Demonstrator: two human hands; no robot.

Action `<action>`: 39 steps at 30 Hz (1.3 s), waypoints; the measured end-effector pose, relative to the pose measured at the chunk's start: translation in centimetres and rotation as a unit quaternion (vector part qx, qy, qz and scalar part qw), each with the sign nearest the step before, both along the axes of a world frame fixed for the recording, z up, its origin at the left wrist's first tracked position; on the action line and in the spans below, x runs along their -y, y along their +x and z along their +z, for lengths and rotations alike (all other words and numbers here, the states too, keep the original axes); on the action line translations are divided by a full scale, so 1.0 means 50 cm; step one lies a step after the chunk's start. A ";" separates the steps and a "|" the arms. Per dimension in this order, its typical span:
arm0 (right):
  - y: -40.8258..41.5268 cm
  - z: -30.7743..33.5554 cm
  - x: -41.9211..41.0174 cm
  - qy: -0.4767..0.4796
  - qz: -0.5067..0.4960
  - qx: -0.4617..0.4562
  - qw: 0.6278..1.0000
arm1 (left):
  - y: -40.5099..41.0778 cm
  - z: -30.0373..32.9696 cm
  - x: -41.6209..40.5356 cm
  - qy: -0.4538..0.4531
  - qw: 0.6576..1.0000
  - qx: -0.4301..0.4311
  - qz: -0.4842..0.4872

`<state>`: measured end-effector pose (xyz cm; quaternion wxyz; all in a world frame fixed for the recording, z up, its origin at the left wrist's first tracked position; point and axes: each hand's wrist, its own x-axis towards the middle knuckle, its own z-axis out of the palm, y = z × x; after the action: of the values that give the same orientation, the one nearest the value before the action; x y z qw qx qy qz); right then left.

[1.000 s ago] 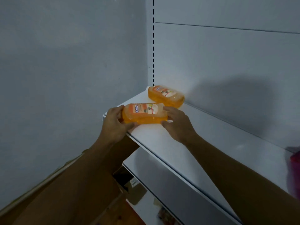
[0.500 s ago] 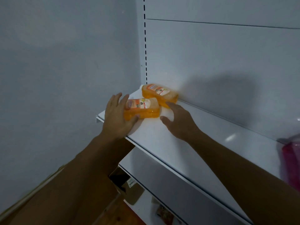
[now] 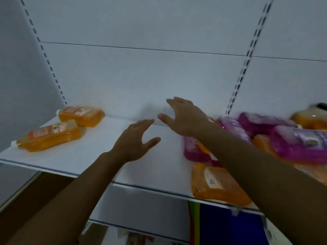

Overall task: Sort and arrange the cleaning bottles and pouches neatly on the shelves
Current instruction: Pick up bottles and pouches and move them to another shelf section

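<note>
two orange bottles [image 3: 81,114] [image 3: 49,136] lie left of the hands; right of them, a blurred pile of at least three pink bottles [image 3: 299,144] and several more orange ones [image 3: 219,184].

Both bare forearms reach forward and up from the bottom edge of the view, the right arm crossing from the lower right corner, the left from the lower left. The left hand [image 3: 131,142] is held palm down with its fingers straight and together, thumb spread out to the right, holding nothing. The right hand [image 3: 184,117] sits just beyond and to the right of the left, fingers spread and slightly bent, thumb pointing left towards the left hand's fingertips, also empty.
</note>
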<state>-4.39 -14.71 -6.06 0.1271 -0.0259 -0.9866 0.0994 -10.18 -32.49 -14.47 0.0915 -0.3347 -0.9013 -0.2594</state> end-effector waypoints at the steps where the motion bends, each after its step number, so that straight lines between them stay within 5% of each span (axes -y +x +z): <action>1: 0.023 0.011 -0.033 0.002 -0.016 0.000 1.000 | 0.010 0.007 -0.034 0.005 1.000 0.001 -0.022; 8: 0.148 0.050 -0.197 -0.004 -0.103 0.019 0.994 | 0.078 0.038 -0.198 0.054 0.985 0.030 -0.159; 14: 0.187 0.028 -0.239 0.006 -0.123 0.068 0.990 | 0.101 0.034 -0.257 0.065 0.948 0.160 -0.267; 22: 0.186 -0.018 -0.249 0.030 -0.062 0.122 0.990 | 0.101 0.005 -0.298 -0.098 0.965 0.038 -0.239; 28: 0.180 -0.029 -0.259 0.049 -0.031 0.099 0.993 | 0.103 0.011 -0.300 -0.092 0.972 -0.039 -0.213; 31: 0.181 -0.031 -0.263 0.045 -0.020 0.079 0.996 | 0.101 0.013 -0.286 -0.012 0.973 -0.020 -0.228; 35: 0.179 -0.035 -0.266 -0.005 -0.039 0.055 0.998 | 0.093 0.046 -0.272 0.216 0.959 0.075 -0.167; 39: 0.164 -0.032 -0.261 -0.074 -0.047 0.011 0.996 | 0.072 0.088 -0.241 0.431 0.849 0.294 -0.081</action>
<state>3.83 -1.67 -7.65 0.1188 -0.0822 -0.9756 0.1655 -6.56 -20.46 -10.05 -0.0634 -0.2412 -0.6533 -0.7148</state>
